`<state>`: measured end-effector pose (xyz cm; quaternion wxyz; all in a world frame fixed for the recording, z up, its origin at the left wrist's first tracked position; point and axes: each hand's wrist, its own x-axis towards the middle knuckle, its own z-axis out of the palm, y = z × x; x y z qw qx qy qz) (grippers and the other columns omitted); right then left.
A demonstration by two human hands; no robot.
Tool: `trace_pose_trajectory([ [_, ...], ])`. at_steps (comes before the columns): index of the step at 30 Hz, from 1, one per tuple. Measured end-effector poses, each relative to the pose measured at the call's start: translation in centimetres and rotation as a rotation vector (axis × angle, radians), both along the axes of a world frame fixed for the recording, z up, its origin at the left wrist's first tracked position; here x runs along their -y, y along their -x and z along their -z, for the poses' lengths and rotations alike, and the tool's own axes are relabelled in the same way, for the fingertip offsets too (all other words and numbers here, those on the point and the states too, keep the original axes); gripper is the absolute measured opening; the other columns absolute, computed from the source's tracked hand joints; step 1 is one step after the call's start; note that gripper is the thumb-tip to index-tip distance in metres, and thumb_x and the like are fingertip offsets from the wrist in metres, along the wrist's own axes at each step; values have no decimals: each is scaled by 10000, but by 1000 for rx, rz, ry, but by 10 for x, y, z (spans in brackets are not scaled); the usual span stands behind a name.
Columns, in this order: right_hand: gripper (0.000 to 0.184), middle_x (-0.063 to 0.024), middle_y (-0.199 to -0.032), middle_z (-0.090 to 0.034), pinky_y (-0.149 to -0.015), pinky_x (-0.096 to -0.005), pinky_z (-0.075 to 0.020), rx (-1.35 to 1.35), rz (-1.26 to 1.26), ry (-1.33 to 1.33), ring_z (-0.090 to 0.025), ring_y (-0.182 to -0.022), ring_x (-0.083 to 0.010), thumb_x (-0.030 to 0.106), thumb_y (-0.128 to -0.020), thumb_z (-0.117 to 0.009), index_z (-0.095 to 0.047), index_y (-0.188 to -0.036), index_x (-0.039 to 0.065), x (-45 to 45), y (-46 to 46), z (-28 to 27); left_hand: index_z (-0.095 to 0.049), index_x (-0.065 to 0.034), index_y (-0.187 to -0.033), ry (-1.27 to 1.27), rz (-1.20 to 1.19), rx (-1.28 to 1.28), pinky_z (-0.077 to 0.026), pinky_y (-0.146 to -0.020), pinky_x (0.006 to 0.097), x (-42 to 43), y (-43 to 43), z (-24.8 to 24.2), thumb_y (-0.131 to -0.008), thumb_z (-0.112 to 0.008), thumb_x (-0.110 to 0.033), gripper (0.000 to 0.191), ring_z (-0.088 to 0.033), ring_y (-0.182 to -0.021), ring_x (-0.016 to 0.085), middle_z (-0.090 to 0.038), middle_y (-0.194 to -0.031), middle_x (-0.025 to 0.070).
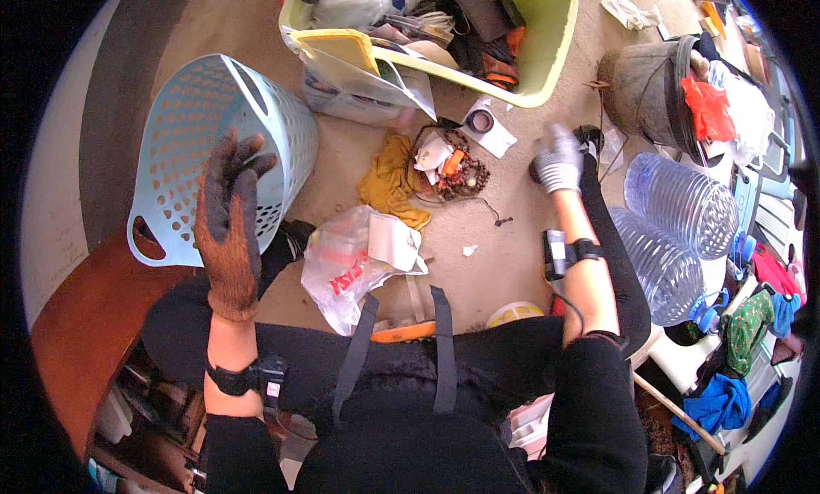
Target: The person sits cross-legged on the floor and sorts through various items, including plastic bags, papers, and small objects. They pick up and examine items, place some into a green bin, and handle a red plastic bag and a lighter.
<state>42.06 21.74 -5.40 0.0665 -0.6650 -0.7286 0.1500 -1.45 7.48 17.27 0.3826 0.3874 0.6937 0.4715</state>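
My left hand (232, 231), in a brown knit glove with a dark palm, is raised in front of a light blue perforated plastic basket (298, 126). Its fingers are apart and hold nothing. My right hand (558, 158), in a grey-white striped glove, is blurred beside my right shoe; whether it grips anything is unclear. On the floor between my hands lie a mustard-yellow cloth (391, 177) and a heap of dark beads (473, 177) with white scraps and an orange piece. Nearer to me is a translucent plastic bag (333, 263) with red print.
A lime-green tub (557, 52) full of mixed items stands ahead, with a roll of tape (480, 120) close by. To the right are a dark bucket (640, 90) with bags and two large clear water bottles (679, 199). A curved brown wooden surface (96, 327) borders the left.
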Motion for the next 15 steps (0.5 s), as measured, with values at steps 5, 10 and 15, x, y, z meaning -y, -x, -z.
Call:
trace_pose_trajectory([
  [5,703,-174,-1362,-472,-1080,-444,-304,243,-268,366,-502,-1212,-326,142,-796,-598,-303,-1432,96,82,96,65,-406,-4,-1364,-2,22,80,-428,-968,341,5,4,-1,-965,-456,-38,404,-573,-1108,228,-553,-1258,165],
  [10,427,-192,-1068,-640,-916,-418,-434,313,-147,652,-598,-1025,-321,150,-811,-570,-531,-1229,73,124,119,52,-414,0,-1354,10,7,105,-441,-965,350,7,11,-6,-970,-471,-68,394,-575,-1101,235,-554,-1253,168],
  [15,229,-67,-904,-662,-745,-291,-495,-595,306,887,-622,-814,-184,202,-863,-577,-643,-1030,60,119,98,1,-432,2,-1340,-10,5,218,-438,-968,333,22,15,-18,-966,-474,-56,381,-576,-1095,213,-577,-1221,155],
])
